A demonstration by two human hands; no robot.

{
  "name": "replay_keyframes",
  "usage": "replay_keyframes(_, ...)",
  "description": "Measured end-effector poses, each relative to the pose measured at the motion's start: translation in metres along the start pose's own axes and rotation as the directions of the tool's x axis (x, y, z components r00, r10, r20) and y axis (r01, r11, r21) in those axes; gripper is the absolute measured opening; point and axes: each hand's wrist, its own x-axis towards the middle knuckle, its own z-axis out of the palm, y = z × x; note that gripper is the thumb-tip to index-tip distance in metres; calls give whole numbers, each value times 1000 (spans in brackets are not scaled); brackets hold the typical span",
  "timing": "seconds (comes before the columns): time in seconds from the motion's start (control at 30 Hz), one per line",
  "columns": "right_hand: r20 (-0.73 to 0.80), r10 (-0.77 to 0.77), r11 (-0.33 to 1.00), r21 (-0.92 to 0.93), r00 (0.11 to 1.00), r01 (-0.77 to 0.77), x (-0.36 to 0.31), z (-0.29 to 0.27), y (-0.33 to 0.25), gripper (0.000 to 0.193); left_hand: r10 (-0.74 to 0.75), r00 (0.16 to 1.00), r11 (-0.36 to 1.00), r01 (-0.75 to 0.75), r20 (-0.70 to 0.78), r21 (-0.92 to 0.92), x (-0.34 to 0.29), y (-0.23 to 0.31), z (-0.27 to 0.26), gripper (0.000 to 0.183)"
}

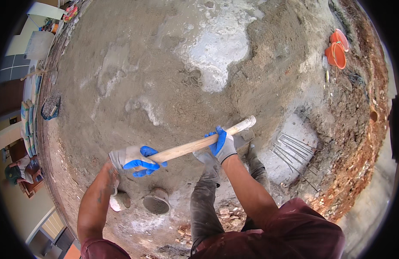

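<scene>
Beyond the wooden handle, the flat grey ground leaves broad room for a hand to pass. Along the handle, the left hand blocks its left end and the right hand a stretch near its right end; the shaft between them is bare. Nearside of the handle, a round container and trousered legs obstruct; to its right, thin metal rods do.

One head-worn fisheye looks steeply down from above the maroon fabric sleeves, fairly near the long, pale, round wooden handle; rough grey cement-smeared ground lies farther off.
</scene>
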Motion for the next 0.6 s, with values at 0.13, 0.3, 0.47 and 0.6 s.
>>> replay_keyframes(0.13, -128, -125, 991, -71, 984, 117, 17, -143, -91, 6, 135, 917, 986, -87, 375, -143, 143, -68, 73, 42)
replay_keyframes(0.3, -301, -314, 902, -390, 901, 184, 79, -276, -159, 4, 187, 920, 879, 0, 346, -476, 284, -149, 213, 26)
replay_keyframes(0.47, -334, -346, 840, -527, 877, 131, 172, -308, -162, 7, 45, 966, 805, 117, 255, -582, 364, -160, 219, 18)
replay_keyframes(0.6, -278, -282, 845, -525, 918, 101, 246, -279, -85, 7, -55, 995, 857, 88, 79, -508, 354, -163, 135, 22)
